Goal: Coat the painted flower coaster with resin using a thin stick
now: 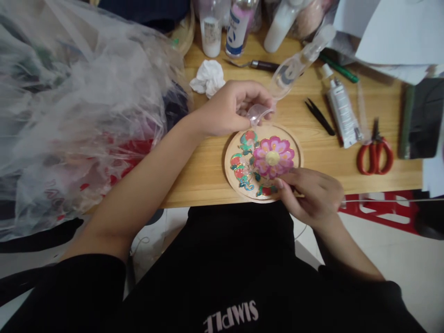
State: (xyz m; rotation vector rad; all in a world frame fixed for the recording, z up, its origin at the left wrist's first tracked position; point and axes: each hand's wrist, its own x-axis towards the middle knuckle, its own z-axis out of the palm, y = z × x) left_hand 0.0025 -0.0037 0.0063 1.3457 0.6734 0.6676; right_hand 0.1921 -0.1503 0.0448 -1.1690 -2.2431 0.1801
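Through the head camera I have a round, pale wooden plate with a raised rim (227,164) at the front edge of the wood-grained table (201,178), close against the black T-shirt (239,259). On it lies a pink, many-petalled flower with a pale yellow centre (273,158), with small red-and-green ornaments (239,164) around its left side and below.

My left hand (234,105) is over the far rim, fingers closed on a curled piece of clear plastic (258,113). My right hand (314,192) reaches over the near right rim, thumb and fingertips at the flower's lower edge; I cannot tell whether they grip it.

Just beyond the left hand a clear, tapered bottle (287,74) lies slanted, crowding that side, with a crumpled white tissue (208,78) nearby and a dark-handled metal tool (265,65) behind. Upright bottles (239,30) line the back. To the right I have black tweezers (319,116), a white squeeze tube (343,113) and red-handled cutters (375,152).

A big translucent plastic bag (86,88) walls off the left. Wood shows between bag and plate, partly under the left forearm (152,171), and a wider stretch runs from the plate to the cutters.
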